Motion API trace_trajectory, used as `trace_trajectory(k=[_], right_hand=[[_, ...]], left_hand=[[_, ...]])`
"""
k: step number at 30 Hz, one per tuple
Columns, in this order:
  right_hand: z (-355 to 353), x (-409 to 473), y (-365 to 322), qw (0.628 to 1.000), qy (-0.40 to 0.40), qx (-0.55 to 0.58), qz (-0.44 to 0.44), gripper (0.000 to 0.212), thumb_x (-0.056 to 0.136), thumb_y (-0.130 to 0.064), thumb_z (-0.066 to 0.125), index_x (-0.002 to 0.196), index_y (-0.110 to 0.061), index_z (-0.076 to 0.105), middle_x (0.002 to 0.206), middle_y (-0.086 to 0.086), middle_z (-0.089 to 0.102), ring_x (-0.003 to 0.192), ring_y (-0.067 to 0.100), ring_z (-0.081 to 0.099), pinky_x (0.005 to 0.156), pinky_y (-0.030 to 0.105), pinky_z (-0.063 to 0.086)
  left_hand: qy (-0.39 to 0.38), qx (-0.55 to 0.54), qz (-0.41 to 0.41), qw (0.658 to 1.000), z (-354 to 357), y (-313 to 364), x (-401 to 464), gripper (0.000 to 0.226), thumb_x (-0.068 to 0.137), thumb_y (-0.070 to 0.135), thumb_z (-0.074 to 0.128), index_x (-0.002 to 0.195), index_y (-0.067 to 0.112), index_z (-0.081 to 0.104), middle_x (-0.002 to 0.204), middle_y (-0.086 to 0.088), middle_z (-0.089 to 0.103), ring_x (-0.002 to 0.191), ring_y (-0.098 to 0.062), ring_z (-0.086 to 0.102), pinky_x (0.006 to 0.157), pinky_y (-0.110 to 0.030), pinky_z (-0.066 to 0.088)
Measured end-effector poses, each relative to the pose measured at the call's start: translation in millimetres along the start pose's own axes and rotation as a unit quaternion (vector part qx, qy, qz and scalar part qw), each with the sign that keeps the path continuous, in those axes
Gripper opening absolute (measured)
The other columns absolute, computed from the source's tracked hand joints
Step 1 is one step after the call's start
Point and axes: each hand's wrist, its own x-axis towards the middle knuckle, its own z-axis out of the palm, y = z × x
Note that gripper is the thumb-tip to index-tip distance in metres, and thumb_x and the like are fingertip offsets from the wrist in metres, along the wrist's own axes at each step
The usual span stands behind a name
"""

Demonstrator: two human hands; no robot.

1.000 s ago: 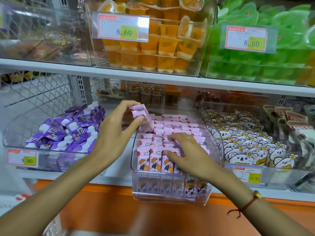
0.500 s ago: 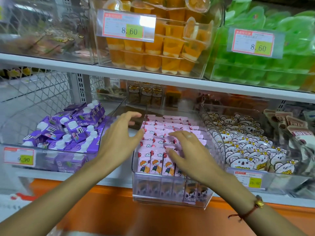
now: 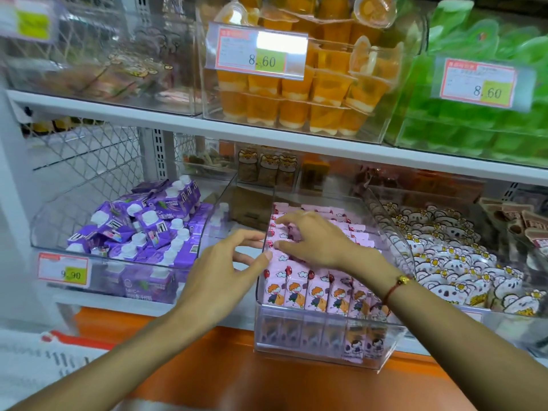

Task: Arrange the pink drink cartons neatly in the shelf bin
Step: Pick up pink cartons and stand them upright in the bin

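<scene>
Nearest the camera, two bare forearms reach over a glossy orange ledge (image 3: 225, 378) below the shelf. The left hand (image 3: 221, 277) sits just outside the left wall of the clear shelf bin (image 3: 326, 351), fingers spread and nearly straight, thumb tip against the bin's left edge; it grips nothing. The right hand (image 3: 311, 241), with a red cord bracelet (image 3: 396, 287) at the wrist, lies across the pink drink cartons (image 3: 308, 289) inside the bin, its fingers lightly bent and pressing on the carton tops near the left wall; whether it pinches one cannot be told. The cartons are small, boxy, matte pink with a cartoon child and red balloons, standing upright in tight rows that fill the bin from front to back. The bin is transparent hard plastic with a rounded front lip that juts past the shelf edge.

To the left, a second clear bin holds purple cartons (image 3: 142, 229) with white caps, lying jumbled, with a price tag (image 3: 63, 272) reading 9.90. To the right, glossy white koala-shaped packets (image 3: 450, 262) crowd another bin. Behind stands white wire mesh (image 3: 86, 149).

Above, a white shelf board (image 3: 267, 137) carries clear tubs of orange jelly cups (image 3: 299, 99) and green packs (image 3: 480, 120), each tagged 8.60.
</scene>
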Motion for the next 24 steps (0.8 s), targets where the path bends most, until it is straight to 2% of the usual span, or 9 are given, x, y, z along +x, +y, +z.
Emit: trace_trajectory(k=[2,4,7,9,13,15,17,21,24], right_hand=[[0,0,-2,0.998,0.060,0.012,0.003,0.029,0.084,-0.041,0.067,0.104,-0.021,0.067,0.106,0.000,0.065,0.105,0.018,0.053,0.084,0.034,0.046],[3,0,-4,0.998,0.054,0.022,0.012,0.019,0.084,-0.037,0.069,0.087,-0.018,0.070,0.096,-0.001,0.065,0.099,0.017,0.055,0.077,0.031,0.045],[2,2,-5,0.997,0.070,0.036,0.007,0.013,0.088,-0.030,0.065,0.080,-0.020,0.065,0.106,-0.001,0.062,0.107,0.017,0.050,0.078,0.029,0.040],[-5,-2,-8,0.985,0.127,0.116,0.006,0.009,0.092,-0.026,0.061,0.083,-0.023,0.060,0.106,-0.002,0.062,0.101,0.014,0.054,0.081,0.031,0.045],[-23,-23,-17,0.918,0.287,0.273,-0.007,0.007,0.094,-0.022,0.058,0.088,-0.018,0.061,0.083,-0.010,0.064,0.080,0.002,0.060,0.070,0.010,0.045],[-29,-38,-18,0.876,0.354,0.327,0.004,0.009,0.093,-0.023,0.059,0.086,-0.018,0.061,0.081,-0.008,0.064,0.074,0.001,0.061,0.066,0.009,0.046],[-34,-51,-16,0.831,0.388,0.396,0.039,0.009,0.093,-0.023,0.060,0.085,-0.019,0.062,0.080,-0.004,0.066,0.070,0.001,0.063,0.066,0.012,0.048],[-39,-67,-9,0.735,0.315,0.579,0.160,0.013,0.092,-0.021,0.060,0.093,-0.009,0.065,0.072,-0.003,0.069,0.064,0.004,0.064,0.061,0.014,0.051],[-38,-74,-9,0.690,0.255,0.648,0.195,0.012,0.093,-0.016,0.058,0.095,-0.007,0.065,0.074,-0.001,0.071,0.066,0.005,0.065,0.060,0.013,0.052]], left_hand=[[-0.007,0.000,-0.005,1.000,0,0,0,0.021,0.086,0.042,0.063,0.107,0.040,0.059,0.103,0.029,0.063,0.084,0.012,0.060,0.084,-0.030,0.052],[-0.009,-0.009,-0.009,1.000,1,1,0,0.022,0.087,0.040,0.064,0.108,0.038,0.059,0.105,0.026,0.063,0.083,0.011,0.061,0.084,-0.029,0.052],[-0.010,-0.021,-0.019,1.000,1,2,2,0.021,0.086,0.037,0.066,0.106,0.036,0.061,0.105,0.024,0.065,0.084,0.010,0.062,0.085,-0.028,0.051],[-0.001,-0.036,-0.022,0.999,1,4,4,0.019,0.086,0.037,0.066,0.104,0.034,0.062,0.101,0.024,0.065,0.086,0.010,0.061,0.088,-0.030,0.051],[0.050,-0.065,0.003,0.997,0,9,9,0.016,0.089,0.028,0.062,0.104,0.034,0.061,0.100,0.019,0.065,0.090,0.008,0.060,0.084,-0.019,0.048],[0.071,-0.086,0.026,0.993,0,13,10,0.018,0.092,0.020,0.059,0.105,0.032,0.061,0.097,0.018,0.065,0.089,0.012,0.058,0.075,-0.006,0.044],[0.080,-0.106,0.048,0.990,2,17,9,0.020,0.093,0.016,0.057,0.105,0.032,0.061,0.096,0.017,0.064,0.090,0.010,0.058,0.075,-0.005,0.043],[0.063,-0.124,0.121,0.983,8,27,5,0.024,0.094,0.017,0.056,0.106,0.037,0.060,0.103,0.019,0.064,0.099,0.006,0.058,0.084,-0.008,0.043],[-0.002,-0.093,0.152,0.984,16,32,2,0.028,0.089,0.040,0.064,0.116,0.043,0.058,0.113,0.023,0.060,0.108,0.003,0.056,0.088,-0.017,0.046]])
